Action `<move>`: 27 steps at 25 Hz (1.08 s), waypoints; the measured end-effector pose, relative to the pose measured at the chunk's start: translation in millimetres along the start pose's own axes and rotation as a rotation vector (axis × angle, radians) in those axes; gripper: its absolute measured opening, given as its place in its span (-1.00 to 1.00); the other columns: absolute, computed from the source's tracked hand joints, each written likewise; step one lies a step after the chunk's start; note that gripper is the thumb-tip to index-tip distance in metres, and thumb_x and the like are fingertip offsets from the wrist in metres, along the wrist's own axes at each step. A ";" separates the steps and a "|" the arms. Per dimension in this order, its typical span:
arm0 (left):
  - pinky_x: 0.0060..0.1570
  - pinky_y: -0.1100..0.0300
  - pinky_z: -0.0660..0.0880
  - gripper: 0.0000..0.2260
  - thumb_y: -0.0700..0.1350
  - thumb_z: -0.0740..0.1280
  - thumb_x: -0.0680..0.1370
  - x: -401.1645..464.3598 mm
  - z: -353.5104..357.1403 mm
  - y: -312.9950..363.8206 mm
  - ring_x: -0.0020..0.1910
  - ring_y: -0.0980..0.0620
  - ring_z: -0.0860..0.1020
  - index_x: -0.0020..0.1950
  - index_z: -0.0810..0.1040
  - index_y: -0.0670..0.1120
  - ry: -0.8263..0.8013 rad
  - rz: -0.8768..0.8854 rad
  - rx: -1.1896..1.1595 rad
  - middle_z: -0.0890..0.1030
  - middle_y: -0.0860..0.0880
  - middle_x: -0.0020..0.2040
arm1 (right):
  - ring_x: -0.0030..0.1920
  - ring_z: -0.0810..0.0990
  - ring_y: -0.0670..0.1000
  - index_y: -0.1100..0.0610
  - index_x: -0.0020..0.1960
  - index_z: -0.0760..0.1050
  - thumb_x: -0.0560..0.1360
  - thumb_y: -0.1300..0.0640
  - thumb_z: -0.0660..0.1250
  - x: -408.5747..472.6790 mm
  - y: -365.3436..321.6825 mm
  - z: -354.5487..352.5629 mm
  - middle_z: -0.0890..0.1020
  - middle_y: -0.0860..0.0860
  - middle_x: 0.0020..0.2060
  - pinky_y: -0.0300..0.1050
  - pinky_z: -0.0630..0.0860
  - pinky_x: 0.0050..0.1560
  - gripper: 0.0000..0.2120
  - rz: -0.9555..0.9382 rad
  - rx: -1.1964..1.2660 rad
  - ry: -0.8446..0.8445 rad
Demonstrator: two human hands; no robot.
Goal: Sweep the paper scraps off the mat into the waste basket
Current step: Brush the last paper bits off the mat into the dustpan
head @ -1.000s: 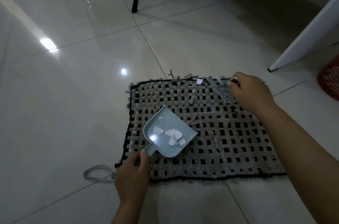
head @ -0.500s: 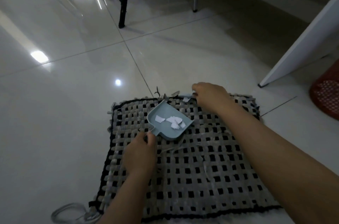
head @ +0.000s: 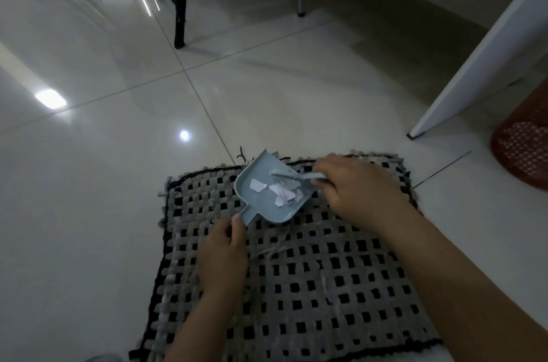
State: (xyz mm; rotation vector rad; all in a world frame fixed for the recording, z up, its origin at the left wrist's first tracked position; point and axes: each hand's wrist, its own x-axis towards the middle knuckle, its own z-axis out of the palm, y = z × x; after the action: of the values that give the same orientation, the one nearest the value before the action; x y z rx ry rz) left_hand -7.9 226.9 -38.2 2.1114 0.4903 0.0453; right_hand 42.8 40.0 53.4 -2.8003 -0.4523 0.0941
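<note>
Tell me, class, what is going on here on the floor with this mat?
A person is clearing paper scraps off a woven mat. The left hand holds the handle of a small blue dustpan at the mat's far edge. The right hand holds a small brush at the pan's mouth. Several white scraps lie in the pan. The red waste basket stands off to the right, so nothing has been tipped in yet.
</note>
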 end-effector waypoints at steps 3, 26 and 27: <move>-0.47 0.23 0.14 -0.64 -0.04 0.12 0.59 -6.3 11.6 45.7 -0.52 0.06 0.25 -0.43 0.27 0.00 -0.050 0.073 0.001 0.32 0.02 -0.49 | -0.48 0.33 -0.01 0.14 -0.27 0.51 0.30 0.30 0.30 -21.9 13.5 -17.3 0.56 0.02 -0.41 -0.32 0.00 -0.55 -0.92 -0.073 -0.185 0.148; -0.20 0.09 0.40 -0.79 -0.14 0.09 0.58 -124.7 270.4 446.2 -0.01 -0.16 0.60 0.18 0.35 -0.17 -0.258 1.053 0.735 0.62 -0.13 0.03 | -0.05 0.60 0.15 0.12 0.16 0.48 0.58 0.13 0.12 -167.1 289.5 -227.5 0.64 0.10 -0.01 -0.14 0.33 -0.23 -0.77 0.865 0.030 0.705; -0.23 0.09 0.39 -0.80 -0.18 0.08 0.57 -124.1 270.0 443.9 -0.02 -0.16 0.60 0.17 0.34 -0.18 -0.232 1.101 0.802 0.62 -0.13 0.02 | -0.06 0.60 0.15 0.13 0.16 0.48 0.59 0.12 0.11 -168.9 292.2 -223.1 0.64 0.10 -0.02 -0.15 0.32 -0.23 -0.76 0.866 0.048 0.708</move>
State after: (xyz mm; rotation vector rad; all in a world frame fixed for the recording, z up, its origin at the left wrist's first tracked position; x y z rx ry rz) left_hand 82.2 -247.6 190.1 2.8551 -0.9910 0.2600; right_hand -5.5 -341.4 179.4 -2.5265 0.8958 -0.6582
